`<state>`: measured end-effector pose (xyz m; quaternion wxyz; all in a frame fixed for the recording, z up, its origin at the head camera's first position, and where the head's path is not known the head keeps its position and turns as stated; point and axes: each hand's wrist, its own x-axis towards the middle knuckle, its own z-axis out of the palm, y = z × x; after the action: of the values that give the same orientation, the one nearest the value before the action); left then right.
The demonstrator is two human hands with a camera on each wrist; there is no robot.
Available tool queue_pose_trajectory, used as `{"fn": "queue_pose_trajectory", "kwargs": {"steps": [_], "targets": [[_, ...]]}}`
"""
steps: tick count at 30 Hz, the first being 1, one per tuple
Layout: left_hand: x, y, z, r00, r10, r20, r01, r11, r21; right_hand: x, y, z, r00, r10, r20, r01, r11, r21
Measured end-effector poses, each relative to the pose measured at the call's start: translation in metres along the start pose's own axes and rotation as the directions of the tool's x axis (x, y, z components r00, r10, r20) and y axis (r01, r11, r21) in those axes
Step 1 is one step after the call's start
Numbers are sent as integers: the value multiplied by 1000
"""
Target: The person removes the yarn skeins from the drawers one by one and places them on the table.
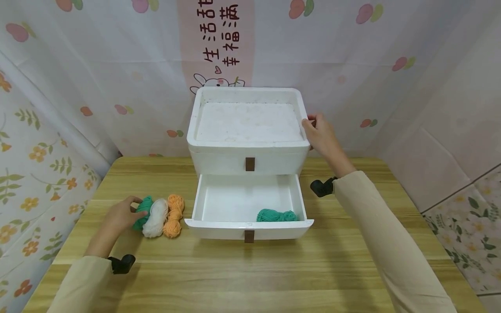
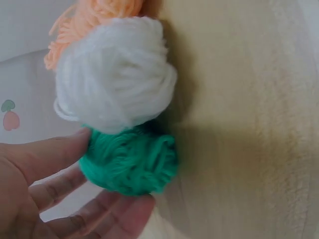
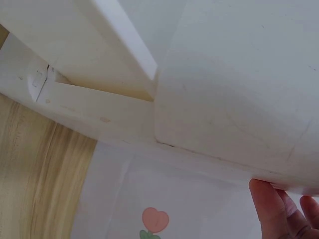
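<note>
My left hand is at a green yarn skein, the leftmost of a row on the table. Its thumb is at one side and its fingers curl along the other. Against that skein lies a white yarn skein, then an orange yarn skein. My right hand grips the upper right side of a white drawer cabinet, fingertips right at its edge in the right wrist view. The cabinet's lower drawer is pulled out, with another green yarn skein lying in its front right corner.
The cabinet's upper drawer is closed and carries a brown pull tab. Its top is a shallow tray with a raised rim. The wooden table extends to the front, and a printed curtain hangs close behind the cabinet.
</note>
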<state>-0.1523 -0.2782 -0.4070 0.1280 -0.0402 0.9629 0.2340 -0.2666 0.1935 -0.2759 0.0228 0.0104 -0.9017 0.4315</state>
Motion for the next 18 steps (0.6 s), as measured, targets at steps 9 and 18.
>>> {"fn": "queue_pose_trajectory", "kwargs": {"steps": [9,18], "targets": [[-3,0,-3,999,-20,26,21,999,-33,0,1,-1,1000,-12,-5,12,1000,-2],[-7,4,-7,997,-35,74,37,999,-26,1,1,-2,1000,-16,-1,16,1000,-12]]}}
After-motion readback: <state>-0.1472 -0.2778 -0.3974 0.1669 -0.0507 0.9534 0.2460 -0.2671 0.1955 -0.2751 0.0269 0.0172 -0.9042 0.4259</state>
